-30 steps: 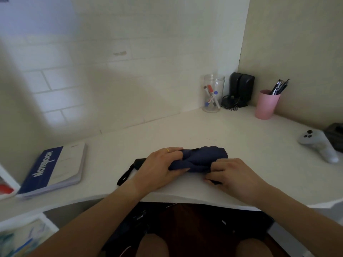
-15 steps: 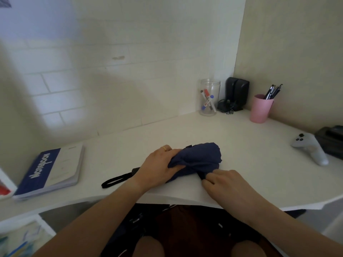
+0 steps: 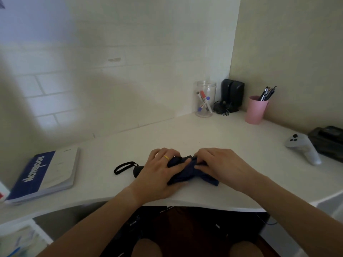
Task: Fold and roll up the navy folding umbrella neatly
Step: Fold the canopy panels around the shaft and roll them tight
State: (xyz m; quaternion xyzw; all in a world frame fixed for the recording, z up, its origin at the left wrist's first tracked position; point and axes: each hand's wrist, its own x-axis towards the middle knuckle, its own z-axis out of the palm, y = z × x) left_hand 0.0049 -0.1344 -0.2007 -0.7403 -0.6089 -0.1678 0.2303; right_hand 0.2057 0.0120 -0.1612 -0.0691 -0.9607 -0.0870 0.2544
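1. A white corner worktop (image 3: 185, 134) runs along a pale tiled wall; at the back corner stand a clear jar (image 3: 204, 98), black speakers (image 3: 233, 94) and a pink cup (image 3: 256, 109) of pens; a blue notebook (image 3: 43, 174) lies far left, a white controller (image 3: 302, 146) far right.
2. The navy umbrella (image 3: 187, 171) lies bundled near the front edge; its black wrist strap (image 3: 123, 166) trails left.
3. The left hand (image 3: 159, 171) curls over the handle end, thumb pressing the fabric; the right hand (image 3: 220, 164) pinches the folds beside it.
4. Bare worktop lies behind the umbrella and to both sides.
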